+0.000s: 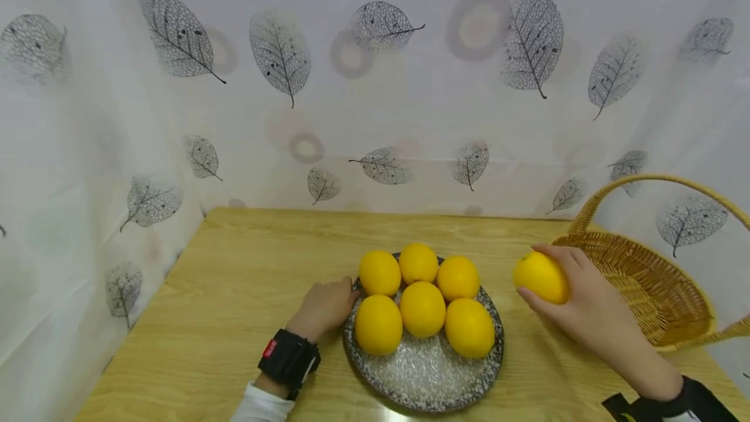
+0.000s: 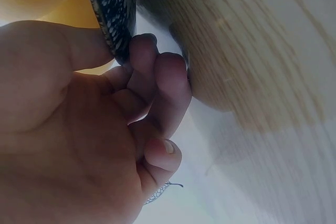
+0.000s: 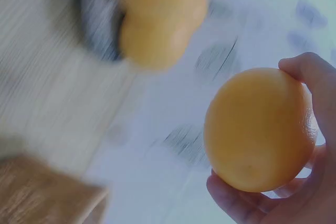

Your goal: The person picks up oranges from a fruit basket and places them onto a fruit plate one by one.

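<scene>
My right hand [image 1: 592, 305] grips a yellow-orange orange [image 1: 541, 277] between thumb and fingers, held up between the plate and the wicker basket. In the right wrist view, the held orange [image 3: 260, 129] shows whole, with fingertips on either side of it. A speckled grey round plate [image 1: 430, 383] with a dark rim carries several more oranges [image 1: 423, 309], grouped toward its far half. At the plate's left edge, my left hand [image 1: 328, 305] pinches the rim. The left wrist view shows the thumb above the plate rim [image 2: 113, 14] and curled fingers [image 2: 170, 74] under it.
The wicker basket [image 1: 691, 285] with a tall arched handle stands on the right side of the wooden table [image 1: 246, 279]. A pale curtain [image 1: 375, 103] printed with dark leaves hangs behind the table and along both sides.
</scene>
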`<state>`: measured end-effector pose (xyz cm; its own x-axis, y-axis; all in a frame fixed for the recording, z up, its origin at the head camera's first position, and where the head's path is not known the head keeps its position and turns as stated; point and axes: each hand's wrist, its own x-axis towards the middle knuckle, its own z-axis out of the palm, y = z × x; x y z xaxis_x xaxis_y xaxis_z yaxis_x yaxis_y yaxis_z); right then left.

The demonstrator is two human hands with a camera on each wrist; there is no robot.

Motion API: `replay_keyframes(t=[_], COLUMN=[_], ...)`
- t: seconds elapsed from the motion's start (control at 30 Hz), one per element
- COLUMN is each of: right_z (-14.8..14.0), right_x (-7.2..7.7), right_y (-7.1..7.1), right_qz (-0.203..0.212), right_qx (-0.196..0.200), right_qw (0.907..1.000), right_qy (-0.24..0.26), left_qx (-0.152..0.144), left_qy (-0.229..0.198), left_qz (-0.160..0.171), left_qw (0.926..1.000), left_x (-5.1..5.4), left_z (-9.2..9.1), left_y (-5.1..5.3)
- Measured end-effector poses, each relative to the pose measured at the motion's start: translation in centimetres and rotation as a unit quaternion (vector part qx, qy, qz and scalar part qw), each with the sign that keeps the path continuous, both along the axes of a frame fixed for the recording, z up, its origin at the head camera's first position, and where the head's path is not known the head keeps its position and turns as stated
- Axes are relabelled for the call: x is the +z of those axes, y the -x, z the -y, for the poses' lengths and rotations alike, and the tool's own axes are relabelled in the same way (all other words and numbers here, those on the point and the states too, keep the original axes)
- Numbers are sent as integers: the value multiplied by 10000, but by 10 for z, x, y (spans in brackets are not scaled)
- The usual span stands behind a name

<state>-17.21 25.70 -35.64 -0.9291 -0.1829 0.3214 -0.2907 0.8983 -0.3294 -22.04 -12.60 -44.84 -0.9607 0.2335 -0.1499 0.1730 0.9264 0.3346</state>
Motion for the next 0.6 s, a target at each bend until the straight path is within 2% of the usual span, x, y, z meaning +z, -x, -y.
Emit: replay_keyframes(t=[0.07,0.2,0.37,0.6], right_z=[21,57,90,114], right_x=[1,-6,-26,-59], right_y=[-11,-27,-41,-47], right_qz=[-220,-673,-1019,-1188], right_qx=[174,573,1188,1902], right_qw=[9996,9957,9862,9707], right_qy=[-68,-293,-543,-863], left_qx=[-8,-20,-82,-61], left_qy=[-9,14,41,-4], left_qz=[-23,-69,-150,-150], left_qw=[10000,10000,9998,9999], left_x=[0,0,2,2], left_z=[0,0,0,1], left_y=[0,0,-1,-2])
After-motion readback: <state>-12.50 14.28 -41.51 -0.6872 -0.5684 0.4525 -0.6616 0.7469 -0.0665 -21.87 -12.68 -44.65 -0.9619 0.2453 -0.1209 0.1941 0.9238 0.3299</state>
